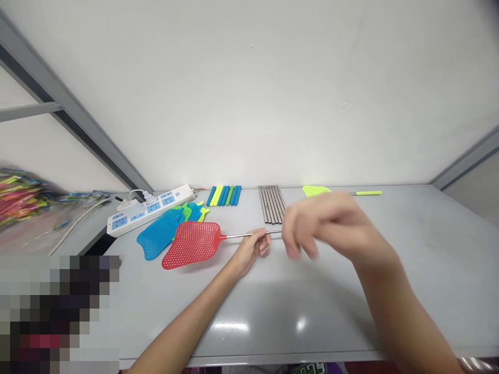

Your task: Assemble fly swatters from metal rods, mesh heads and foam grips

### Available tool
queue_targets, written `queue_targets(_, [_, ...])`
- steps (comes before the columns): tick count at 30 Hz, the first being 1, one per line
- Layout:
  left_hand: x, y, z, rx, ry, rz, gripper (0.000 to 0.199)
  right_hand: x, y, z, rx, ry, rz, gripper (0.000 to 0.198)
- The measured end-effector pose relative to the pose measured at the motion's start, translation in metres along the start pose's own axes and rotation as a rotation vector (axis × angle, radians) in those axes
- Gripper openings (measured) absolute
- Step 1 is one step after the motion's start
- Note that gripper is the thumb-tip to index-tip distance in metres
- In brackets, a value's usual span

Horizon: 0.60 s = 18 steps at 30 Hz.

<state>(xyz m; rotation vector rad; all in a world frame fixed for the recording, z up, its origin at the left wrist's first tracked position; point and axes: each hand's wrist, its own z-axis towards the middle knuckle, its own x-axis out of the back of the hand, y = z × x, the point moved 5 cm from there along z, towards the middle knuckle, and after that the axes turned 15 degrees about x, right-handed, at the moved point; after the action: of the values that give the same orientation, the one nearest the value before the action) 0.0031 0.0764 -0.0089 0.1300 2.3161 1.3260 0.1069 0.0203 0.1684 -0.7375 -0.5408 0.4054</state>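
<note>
My left hand (253, 250) is closed round the thin metal rod of a red fly swatter (195, 243), whose perforated head points left just above the table. The rod runs on to the right and passes behind my right hand (323, 223). That hand is blurred, raised with bent fingers hanging down, and I cannot tell whether it grips the rod's end. Beyond my hands lie a row of metal rods (272, 203) and a row of blue, yellow and green handle grips (224, 196). Blue swatter heads (161, 231), with green and yellow ones, are piled behind the red head.
A white power strip (152, 209) with a plug in it lies at the back left. A yellow-green fly swatter (368, 193) rests along the wall at the back right. Clear plastic bags of colourful items (27, 208) are at the far left. The lower left corner is pixelated.
</note>
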Motion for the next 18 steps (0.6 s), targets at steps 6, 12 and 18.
queue_targets(6, [0.007, 0.004, 0.006, -0.084, -0.034, 0.003, 0.031, 0.034, 0.114, -0.014, -0.508, -0.040, -0.150, 0.023])
queue_targets(12, [0.014, 0.008, 0.006, -0.121, 0.036, 0.021, 0.031, 0.028, 0.152, -0.038, -0.757, -0.284, -0.095, 0.027])
queue_targets(18, [0.016, 0.011, 0.005, -0.119, 0.085, 0.024, 0.031, 0.025, 0.149, -0.043, -0.789, -0.396, 0.003, 0.038])
